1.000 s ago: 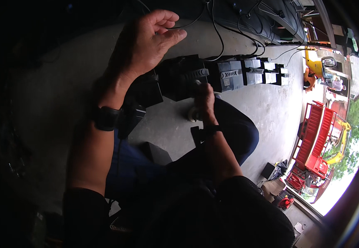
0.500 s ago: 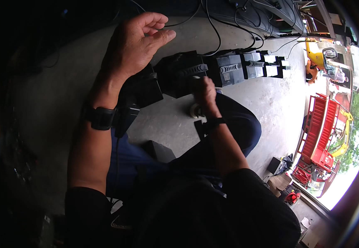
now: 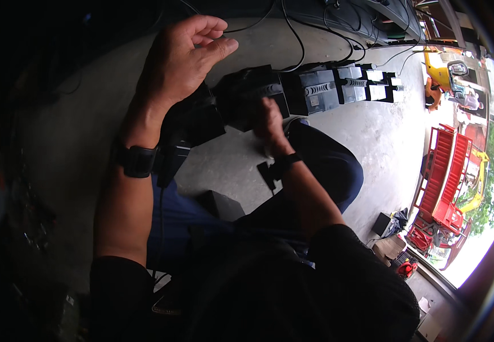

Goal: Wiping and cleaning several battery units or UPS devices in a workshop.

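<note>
My left hand (image 3: 187, 60) is raised above the left end of a row of black boxes, its fingers loosely bent and the thumb apart. Nothing shows between them. Lower and to the right, my right hand (image 3: 269, 122) is at the near side of a large black box (image 3: 235, 94) with a grey handle on top. Its fingers are curled in and partly blurred; what they hold, if anything, is hidden. Another black box (image 3: 201, 122) stands below my left hand. To the right is a grey-black box (image 3: 318, 97) with a ridged handle.
Smaller handled boxes (image 3: 354, 85) continue the row rightward. Black cables (image 3: 301, 45) hang and loop behind it. A dark block (image 3: 224, 206) lies on the concrete floor between my legs. My bent right knee (image 3: 343, 165) is beside my right forearm. A red vehicle (image 3: 443, 176) stands outside at right.
My right hand has moved a little left and its fingers have turned along the large box's near side. My left hand has barely shifted.
</note>
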{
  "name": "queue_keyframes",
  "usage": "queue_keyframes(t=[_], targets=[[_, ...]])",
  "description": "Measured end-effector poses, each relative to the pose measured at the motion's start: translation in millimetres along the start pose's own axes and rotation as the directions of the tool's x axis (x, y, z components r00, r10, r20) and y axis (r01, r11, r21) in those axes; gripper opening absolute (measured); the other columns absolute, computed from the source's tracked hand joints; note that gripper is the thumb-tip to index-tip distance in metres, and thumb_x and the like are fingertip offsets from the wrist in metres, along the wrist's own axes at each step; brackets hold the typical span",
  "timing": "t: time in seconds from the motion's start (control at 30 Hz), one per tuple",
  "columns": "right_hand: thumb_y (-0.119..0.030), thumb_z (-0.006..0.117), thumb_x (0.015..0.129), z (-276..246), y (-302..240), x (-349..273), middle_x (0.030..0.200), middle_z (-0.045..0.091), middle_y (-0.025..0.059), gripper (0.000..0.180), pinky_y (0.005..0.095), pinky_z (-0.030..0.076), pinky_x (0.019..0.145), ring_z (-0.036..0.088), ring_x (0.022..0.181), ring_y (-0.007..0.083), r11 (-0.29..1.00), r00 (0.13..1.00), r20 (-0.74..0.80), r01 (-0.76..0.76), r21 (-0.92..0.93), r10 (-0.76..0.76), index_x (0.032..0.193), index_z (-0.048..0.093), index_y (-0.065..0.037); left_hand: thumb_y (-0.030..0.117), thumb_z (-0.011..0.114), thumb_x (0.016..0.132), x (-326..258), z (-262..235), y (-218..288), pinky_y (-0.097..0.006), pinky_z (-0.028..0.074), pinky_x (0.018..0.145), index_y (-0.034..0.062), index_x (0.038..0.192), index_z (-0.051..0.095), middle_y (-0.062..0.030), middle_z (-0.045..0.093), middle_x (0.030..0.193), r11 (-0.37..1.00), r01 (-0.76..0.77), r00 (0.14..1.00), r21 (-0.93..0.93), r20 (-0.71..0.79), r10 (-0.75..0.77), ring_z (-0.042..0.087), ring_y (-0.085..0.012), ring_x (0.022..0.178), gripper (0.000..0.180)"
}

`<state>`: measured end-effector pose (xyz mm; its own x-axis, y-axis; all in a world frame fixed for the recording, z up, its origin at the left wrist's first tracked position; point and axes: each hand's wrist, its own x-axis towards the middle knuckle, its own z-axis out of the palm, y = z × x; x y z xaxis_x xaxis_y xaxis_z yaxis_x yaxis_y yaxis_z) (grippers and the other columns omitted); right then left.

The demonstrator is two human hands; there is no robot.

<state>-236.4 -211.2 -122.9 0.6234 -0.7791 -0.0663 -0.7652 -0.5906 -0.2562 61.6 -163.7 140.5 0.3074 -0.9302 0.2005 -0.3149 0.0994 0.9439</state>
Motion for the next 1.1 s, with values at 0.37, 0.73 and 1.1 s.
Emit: queue_keyframes(t=[0.37, 0.73, 1.1], targets=[[-0.009, 0.062, 0.088, -66.0, 10.5, -15.8, 0.081, 0.068, 0.0118, 0.010, 0.0334, 0.054, 0.065, 0.068, 0.073, 0.0226, 0.929, 0.969, -0.093, -0.187, 0.318, 0.227, 0.086, 0.061, 0.001, 0.027, 0.079, 0.082, -11.9, -17.8, 0.4, -0.030, 0.056, 0.080, -0.0006, 0.110, 0.068, -0.0139, 0.071, 0.101, 1.000, 0.008, 1.000, 0.013, -0.019, -0.008, 0.069, -0.0202, 0.091, 0.041], [-0.008, 0.051, 0.094, -79.9, -28.8, -24.7, 0.077, 0.066, 0.0124, 0.015, 0.0322, 0.053, 0.063, 0.063, 0.064, 0.0203, 0.461, 0.972, 0.143, -0.215, 0.861, 0.187, 0.086, 0.060, 0.001, 0.026, 0.080, 0.082, -17.6, -22.0, -4.1, -0.029, 0.056, 0.078, -0.0014, 0.108, 0.068, -0.0132, 0.072, 0.098, 0.997, 0.041, 0.999, 0.066, -0.011, -0.040, 0.069, -0.0191, 0.089, 0.040], [-0.016, 0.063, 0.087, -70.7, -65.2, -31.1, 0.093, 0.063, 0.0184, 0.018, 0.0397, 0.053, 0.077, 0.065, 0.090, 0.0337, 0.620, 0.954, 0.235, -0.298, 0.725, 0.185, 0.095, 0.055, -0.001, 0.028, 0.079, 0.082, -13.6, -15.3, -6.4, -0.029, 0.056, 0.076, -0.0018, 0.106, 0.068, -0.0125, 0.072, 0.097, 0.996, 0.056, 0.998, 0.063, -0.002, -0.056, 0.069, -0.0184, 0.085, 0.040]])
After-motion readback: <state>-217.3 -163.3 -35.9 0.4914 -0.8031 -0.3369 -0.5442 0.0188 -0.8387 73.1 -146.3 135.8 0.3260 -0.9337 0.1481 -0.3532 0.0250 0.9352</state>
